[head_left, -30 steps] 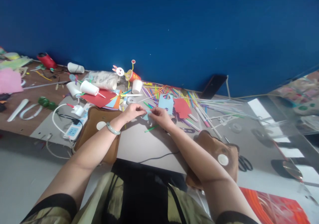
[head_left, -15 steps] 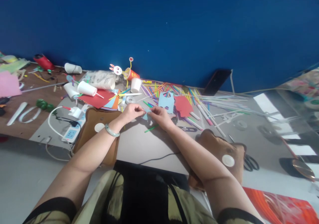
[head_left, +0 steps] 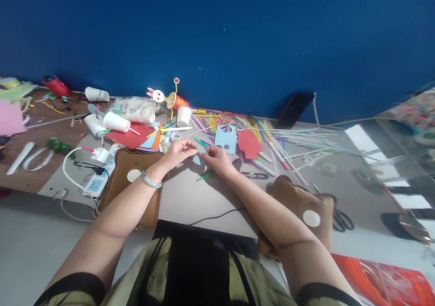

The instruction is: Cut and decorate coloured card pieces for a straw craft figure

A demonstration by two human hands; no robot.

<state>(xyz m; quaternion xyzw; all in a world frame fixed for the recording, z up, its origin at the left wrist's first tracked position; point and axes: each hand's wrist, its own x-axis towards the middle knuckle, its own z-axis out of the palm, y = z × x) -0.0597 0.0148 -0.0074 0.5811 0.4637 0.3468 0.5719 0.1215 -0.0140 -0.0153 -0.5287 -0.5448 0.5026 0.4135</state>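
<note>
Between my two hands, above the table, is a small light blue paper piece [head_left: 197,160]. My right hand [head_left: 219,161] pinches it at its right edge. My left hand [head_left: 180,153], with a bracelet on the wrist, is closed in a pinch at the piece's upper left; a small red spot shows at the fingertips, too small to name. Just below the hands lies a green stick [head_left: 204,176]. Behind my right hand are a light blue paper sheet [head_left: 225,139] with cut-out holes and a red paper piece [head_left: 249,143].
Coloured pens and sticks [head_left: 272,145] spread behind the hands. Paper cups [head_left: 116,121], red paper [head_left: 131,136] and a tape roll [head_left: 176,136] lie to the left, near a power strip [head_left: 98,181]. Brown pads [head_left: 132,197] flank the table edge; scissors [head_left: 343,221] lie right.
The whole view has shifted slightly. Both hands stay together around the blue paper piece, whose angle has turned a little; more of it shows below the fingertips.
</note>
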